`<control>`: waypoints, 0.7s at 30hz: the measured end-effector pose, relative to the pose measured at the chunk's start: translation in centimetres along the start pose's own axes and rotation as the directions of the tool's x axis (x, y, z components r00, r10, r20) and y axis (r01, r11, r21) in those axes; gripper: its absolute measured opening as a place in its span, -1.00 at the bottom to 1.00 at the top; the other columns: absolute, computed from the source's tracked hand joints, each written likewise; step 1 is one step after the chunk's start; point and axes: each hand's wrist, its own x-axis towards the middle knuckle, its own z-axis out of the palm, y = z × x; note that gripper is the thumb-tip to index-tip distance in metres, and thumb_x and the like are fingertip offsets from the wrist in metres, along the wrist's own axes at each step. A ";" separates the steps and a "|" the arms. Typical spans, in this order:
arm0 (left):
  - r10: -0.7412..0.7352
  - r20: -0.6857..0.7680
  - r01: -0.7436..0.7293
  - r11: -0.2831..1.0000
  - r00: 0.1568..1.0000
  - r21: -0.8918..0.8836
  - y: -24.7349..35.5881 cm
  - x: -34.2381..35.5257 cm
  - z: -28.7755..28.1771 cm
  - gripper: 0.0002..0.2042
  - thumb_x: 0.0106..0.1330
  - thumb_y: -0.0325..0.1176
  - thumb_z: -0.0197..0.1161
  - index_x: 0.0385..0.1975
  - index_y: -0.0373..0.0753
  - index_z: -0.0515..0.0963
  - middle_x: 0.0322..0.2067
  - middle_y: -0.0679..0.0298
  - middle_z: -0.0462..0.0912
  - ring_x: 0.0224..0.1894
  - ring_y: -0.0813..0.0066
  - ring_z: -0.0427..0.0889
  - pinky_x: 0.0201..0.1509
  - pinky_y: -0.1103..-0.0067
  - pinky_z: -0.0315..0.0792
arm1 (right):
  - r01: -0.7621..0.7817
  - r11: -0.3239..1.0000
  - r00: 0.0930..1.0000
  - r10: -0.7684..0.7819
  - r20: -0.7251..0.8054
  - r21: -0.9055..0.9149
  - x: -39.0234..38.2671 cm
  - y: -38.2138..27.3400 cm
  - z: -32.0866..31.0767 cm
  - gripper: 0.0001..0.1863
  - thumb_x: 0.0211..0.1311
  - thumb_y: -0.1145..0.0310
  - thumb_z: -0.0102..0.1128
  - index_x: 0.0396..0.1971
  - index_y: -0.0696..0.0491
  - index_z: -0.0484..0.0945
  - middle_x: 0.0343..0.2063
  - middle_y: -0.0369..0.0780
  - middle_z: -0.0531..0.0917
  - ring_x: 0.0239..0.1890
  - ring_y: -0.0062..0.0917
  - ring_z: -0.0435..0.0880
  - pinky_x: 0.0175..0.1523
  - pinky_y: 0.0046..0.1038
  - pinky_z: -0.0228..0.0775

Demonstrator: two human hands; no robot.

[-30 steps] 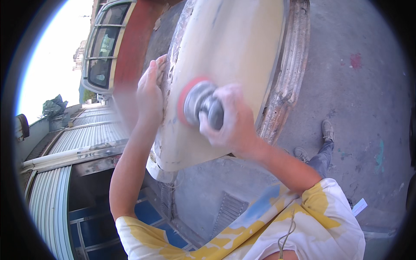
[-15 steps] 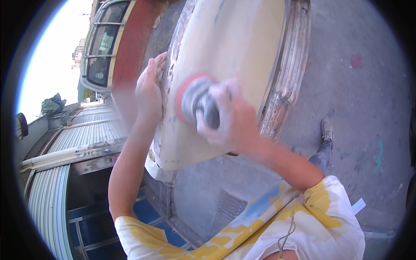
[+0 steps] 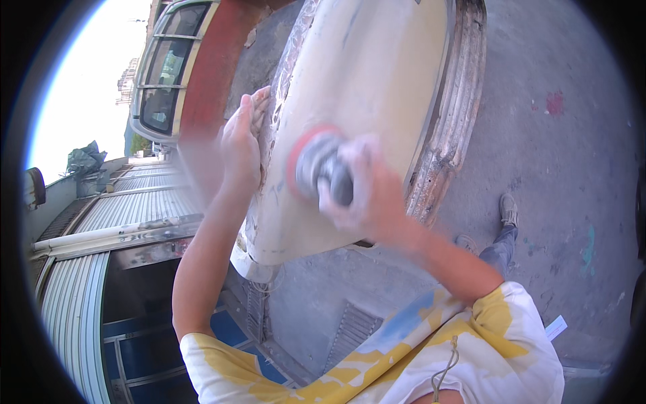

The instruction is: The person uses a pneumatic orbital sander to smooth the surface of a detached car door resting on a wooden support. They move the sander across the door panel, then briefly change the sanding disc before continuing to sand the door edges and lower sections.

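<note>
My right hand [image 3: 367, 192] grips a round grey sander [image 3: 316, 161] with a red pad, its fingers wrapped round the dark handle. The pad lies against a long cream-coloured body panel [image 3: 383, 87], left of its middle line, toward the end nearer me. Motion blurs both hand and sander. My left hand [image 3: 243, 141] is flat, with fingers stretched out along the panel's rough, chipped left edge [image 3: 286, 67]. It holds nothing, and its far fingers are partly hidden behind the palm. Pale dust coats both hands.
A worn, ribbed strip [image 3: 454, 101] runs along the panel's right side. Farther left stands a vehicle [image 3: 168, 74] with a row of windows beside a red surface [image 3: 212, 74]. Grey roller shutters [image 3: 74, 323] are at lower left; a shoe [image 3: 509, 210] rests on the concrete floor [image 3: 558, 155].
The whole view has shifted slightly, carrying panel, sander and hands a little rightward in the picture. My right hand still grips the sander, and my left hand keeps to the panel's edge.
</note>
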 end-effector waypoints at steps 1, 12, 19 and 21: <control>-0.002 -0.013 0.002 1.000 1.000 0.010 0.0 0.0 0.0 -0.37 0.64 -0.02 -0.13 0.30 -0.60 0.35 0.30 -0.11 0.45 0.41 0.19 0.38 0.55 0.39 0.12 | 0.018 1.000 1.000 -0.018 0.009 0.016 -2.1 -0.7 0.4 -0.46 -0.05 0.32 0.51 -0.05 0.02 0.44 -0.15 -0.03 0.52 -0.34 -0.12 0.68 -0.34 -0.21 0.58; 0.023 -0.019 -0.022 0.999 1.000 0.024 0.3 -0.3 0.6 -0.40 0.64 -0.04 -0.12 0.28 -0.59 0.38 0.28 -0.08 0.49 0.37 0.22 0.44 0.53 0.43 0.17 | -0.027 0.998 0.999 0.029 -0.028 0.062 -3.2 0.7 1.1 -0.49 0.00 0.29 0.48 -0.06 -0.01 0.42 -0.15 -0.08 0.47 -0.36 -0.12 0.66 -0.39 -0.13 0.55; 0.010 -0.039 -0.007 0.998 0.999 0.054 0.6 -0.1 0.9 -0.40 0.64 -0.05 -0.14 0.28 -0.58 0.39 0.27 -0.07 0.50 0.38 0.21 0.44 0.52 0.42 0.17 | -0.035 0.999 0.999 0.034 0.035 0.035 -6.7 0.6 1.3 -0.54 0.03 0.28 0.46 -0.09 -0.01 0.46 -0.15 -0.07 0.51 -0.30 -0.11 0.69 -0.33 -0.14 0.59; 0.002 -0.035 -0.001 0.999 0.999 0.032 0.7 -0.3 0.9 -0.40 0.64 -0.05 -0.14 0.28 -0.58 0.39 0.27 -0.07 0.50 0.37 0.21 0.44 0.53 0.42 0.17 | -0.080 0.997 0.997 0.080 -0.004 0.016 -4.3 2.8 0.8 -0.56 0.04 0.29 0.45 -0.09 -0.01 0.47 -0.15 -0.06 0.51 -0.32 -0.11 0.69 -0.32 -0.14 0.59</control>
